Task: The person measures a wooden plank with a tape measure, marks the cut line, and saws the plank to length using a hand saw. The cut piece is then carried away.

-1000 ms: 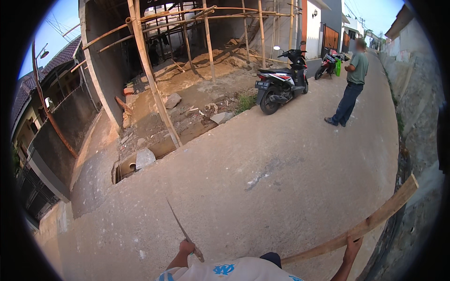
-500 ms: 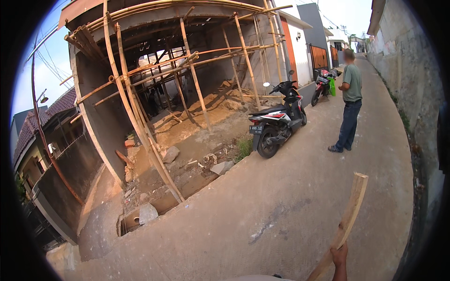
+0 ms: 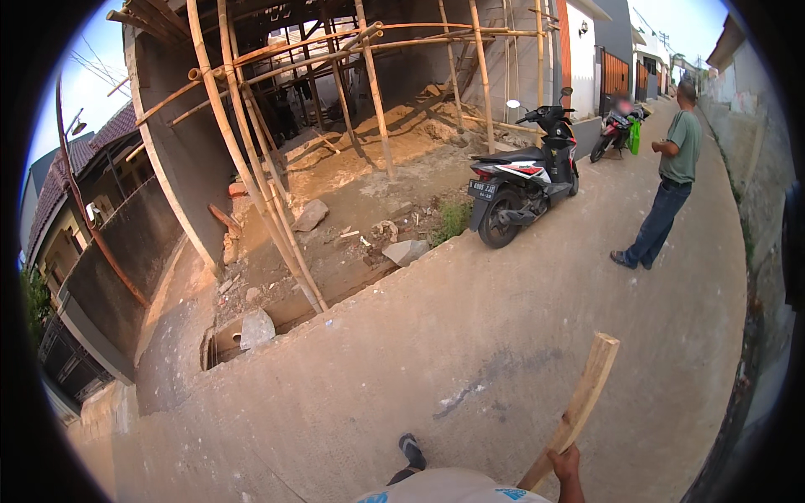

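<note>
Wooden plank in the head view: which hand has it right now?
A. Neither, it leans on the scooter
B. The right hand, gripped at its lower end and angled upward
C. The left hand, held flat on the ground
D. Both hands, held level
B: the right hand grips the wooden plank at its lower end, with the far end raised over the concrete lane; the left hand is out of view.

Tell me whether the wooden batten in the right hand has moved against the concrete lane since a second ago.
Yes. The wooden batten has swung up from lying low across the concrete lane to pointing forward, steeply raised, in the right hand.
</note>
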{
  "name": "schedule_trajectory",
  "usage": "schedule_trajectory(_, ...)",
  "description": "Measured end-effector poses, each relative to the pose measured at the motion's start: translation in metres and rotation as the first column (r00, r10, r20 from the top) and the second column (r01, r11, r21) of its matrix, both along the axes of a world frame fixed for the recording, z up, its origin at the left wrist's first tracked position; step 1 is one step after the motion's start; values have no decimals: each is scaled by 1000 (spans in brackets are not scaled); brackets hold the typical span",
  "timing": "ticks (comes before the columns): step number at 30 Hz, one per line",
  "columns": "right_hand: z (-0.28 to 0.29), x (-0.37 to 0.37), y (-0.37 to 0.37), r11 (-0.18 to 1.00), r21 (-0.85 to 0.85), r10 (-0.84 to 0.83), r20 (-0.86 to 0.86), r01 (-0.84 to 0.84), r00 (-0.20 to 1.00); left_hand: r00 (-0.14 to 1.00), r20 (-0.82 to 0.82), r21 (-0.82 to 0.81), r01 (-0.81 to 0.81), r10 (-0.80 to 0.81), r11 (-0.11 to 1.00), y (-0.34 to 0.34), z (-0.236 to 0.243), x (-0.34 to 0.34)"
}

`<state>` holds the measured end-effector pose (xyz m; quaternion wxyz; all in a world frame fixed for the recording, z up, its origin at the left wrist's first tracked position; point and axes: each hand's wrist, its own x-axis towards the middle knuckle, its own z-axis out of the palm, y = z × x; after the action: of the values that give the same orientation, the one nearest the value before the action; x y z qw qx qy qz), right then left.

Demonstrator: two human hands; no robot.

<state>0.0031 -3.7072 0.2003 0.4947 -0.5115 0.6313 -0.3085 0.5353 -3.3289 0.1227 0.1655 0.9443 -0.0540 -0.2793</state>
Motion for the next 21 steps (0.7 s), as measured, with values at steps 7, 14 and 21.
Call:
schedule_trajectory(7, -66, 68, -49, 992, -121, -25, 13, 26, 1000, 989, -119, 125, -77, 92, 989, -27, -74, 67)
schedule_trajectory(14, 15, 226, -131, 977, -210, -24, -254, -31, 967, 985, -146, 103, -75, 90, 992, -122, -85, 227)
schedule_trajectory(21, 196, 408, -277, 944, -284, 106, -213, -166, 971, 991, 49, -284, -106, 124, 953, -302, -61, 410)
